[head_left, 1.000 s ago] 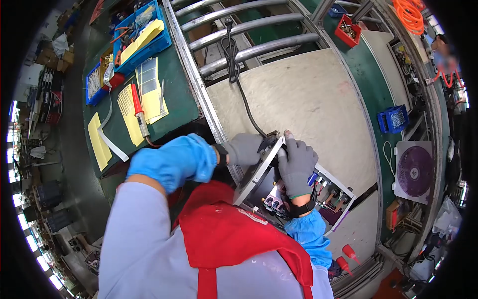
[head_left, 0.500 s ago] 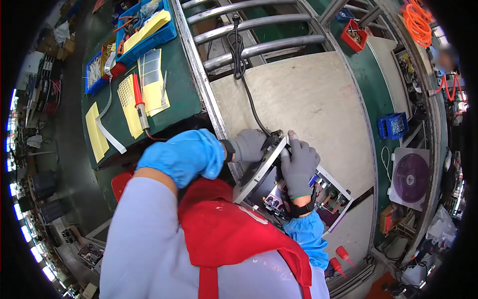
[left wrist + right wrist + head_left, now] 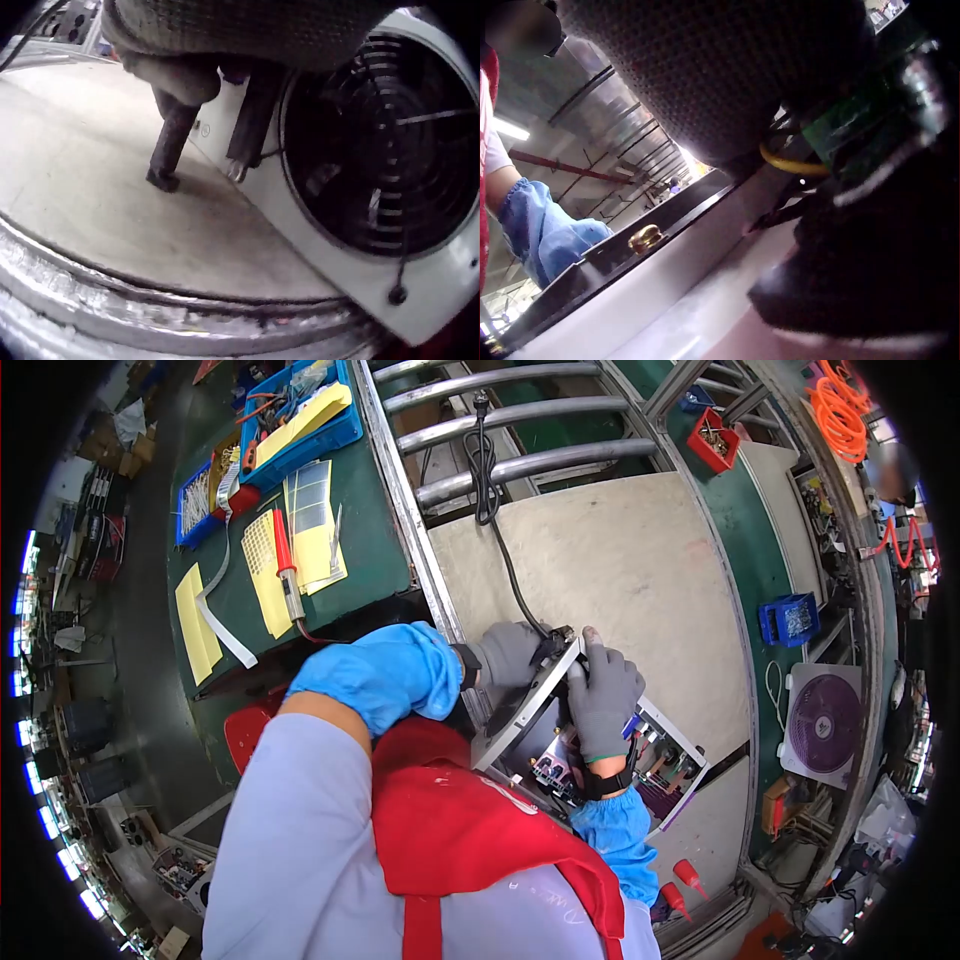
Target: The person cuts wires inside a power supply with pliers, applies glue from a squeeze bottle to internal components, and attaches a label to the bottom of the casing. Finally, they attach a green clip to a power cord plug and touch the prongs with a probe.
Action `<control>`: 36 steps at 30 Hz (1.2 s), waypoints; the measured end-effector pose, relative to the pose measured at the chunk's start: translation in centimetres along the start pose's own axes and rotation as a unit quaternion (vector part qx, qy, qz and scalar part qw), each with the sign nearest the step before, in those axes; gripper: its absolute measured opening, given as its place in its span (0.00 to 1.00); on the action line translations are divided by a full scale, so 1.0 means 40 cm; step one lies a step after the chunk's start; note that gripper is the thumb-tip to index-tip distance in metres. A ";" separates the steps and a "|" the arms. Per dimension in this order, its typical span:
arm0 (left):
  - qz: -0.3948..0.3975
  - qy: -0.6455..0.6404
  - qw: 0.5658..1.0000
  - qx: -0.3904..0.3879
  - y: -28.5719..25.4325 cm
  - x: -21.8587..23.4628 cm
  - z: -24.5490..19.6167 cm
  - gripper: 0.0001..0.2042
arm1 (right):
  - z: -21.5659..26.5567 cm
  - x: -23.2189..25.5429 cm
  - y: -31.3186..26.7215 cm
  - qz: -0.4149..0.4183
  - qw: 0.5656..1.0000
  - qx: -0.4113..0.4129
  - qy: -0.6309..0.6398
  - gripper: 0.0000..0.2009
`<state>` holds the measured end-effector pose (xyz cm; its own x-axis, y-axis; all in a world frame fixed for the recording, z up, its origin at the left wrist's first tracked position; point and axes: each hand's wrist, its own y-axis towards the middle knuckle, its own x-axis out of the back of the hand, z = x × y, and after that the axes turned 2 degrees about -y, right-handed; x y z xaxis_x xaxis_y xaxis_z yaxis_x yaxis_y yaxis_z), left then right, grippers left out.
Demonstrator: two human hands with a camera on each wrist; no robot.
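Pale board (image 3: 600, 555); two gloved hands (image 3: 510, 653) (image 3: 605, 702) at one open case (image 3: 530, 703), one cord (image 3: 486, 508).

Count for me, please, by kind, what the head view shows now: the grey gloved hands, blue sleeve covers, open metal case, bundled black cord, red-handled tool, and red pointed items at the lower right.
Grey gloved hands: 2
Blue sleeve covers: 2
Open metal case: 1
Bundled black cord: 1
Red-handled tool: 1
Red pointed items: 2
Total: 9
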<state>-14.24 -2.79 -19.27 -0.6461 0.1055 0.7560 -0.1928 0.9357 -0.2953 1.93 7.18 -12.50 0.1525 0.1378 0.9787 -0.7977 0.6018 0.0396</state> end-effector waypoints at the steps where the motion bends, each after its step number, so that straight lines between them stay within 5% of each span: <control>1: -0.001 -0.019 1.000 0.009 -0.005 -0.012 0.005 0.16 | -0.003 0.002 -0.001 -0.004 1.000 0.003 0.003 0.24; 2: 0.001 -0.038 0.999 0.018 -0.013 -0.009 -0.001 0.15 | -0.004 0.003 -0.003 -0.006 1.000 0.005 0.006 0.24; 6: 0.290 -0.104 0.948 0.078 -0.014 0.204 -0.115 0.16 | 0.005 0.007 -0.003 -0.018 0.999 0.001 0.027 0.24; 10: 0.084 -0.073 0.991 0.068 -0.048 0.091 -0.059 0.14 | -0.003 -0.003 0.000 -0.016 1.000 0.003 0.019 0.24; 11: 0.007 -0.050 0.999 0.013 -0.026 0.008 -0.006 0.14 | -0.003 -0.004 -0.003 -0.019 1.000 0.004 0.019 0.24; 14: -0.034 0.013 0.999 -0.005 0.001 -0.015 0.000 0.15 | -0.003 -0.003 0.002 -0.032 0.999 0.008 0.021 0.24; 15: -0.022 0.018 1.000 -0.001 -0.003 -0.005 -0.003 0.13 | -0.004 -0.003 -0.002 -0.031 0.999 0.008 0.022 0.24; 17: 0.136 -0.068 0.988 0.039 -0.003 0.062 -0.025 0.12 | -0.003 -0.003 0.000 -0.029 0.999 0.006 0.024 0.24; 19: 0.296 -0.238 0.915 0.133 -0.017 0.201 -0.091 0.12 | -0.001 -0.002 -0.002 -0.022 0.999 0.000 0.023 0.24; 22: 0.198 -0.118 0.973 0.015 -0.019 0.129 -0.062 0.12 | -0.005 -0.004 -0.002 -0.016 1.000 -0.001 0.019 0.24; 23: 0.150 -0.103 0.980 0.079 -0.025 0.097 -0.057 0.13 | -0.006 -0.006 0.002 -0.017 1.000 -0.002 0.019 0.24; 27: -0.013 0.024 1.000 -0.010 0.013 -0.018 0.005 0.15 | -0.008 -0.007 -0.007 -0.015 1.000 -0.003 0.015 0.24; 30: 0.041 -0.025 0.999 0.015 -0.003 0.027 -0.012 0.15 | -0.016 -0.008 -0.006 -0.014 1.000 0.001 0.008 0.24; 34: 0.319 -0.139 0.928 0.133 0.021 0.190 -0.092 0.16 | -0.008 -0.006 0.000 -0.008 1.000 -0.005 0.009 0.24; 36: 0.250 -0.093 0.960 0.085 0.008 0.178 -0.093 0.18 | -0.011 -0.006 0.000 -0.015 1.000 -0.002 0.012 0.24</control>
<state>-16.14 -0.47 -11.81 -0.8073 0.4504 0.3814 0.0688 0.7135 -0.6972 2.16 7.50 -12.84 0.1908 0.1380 0.9719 -0.7896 0.6098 0.0684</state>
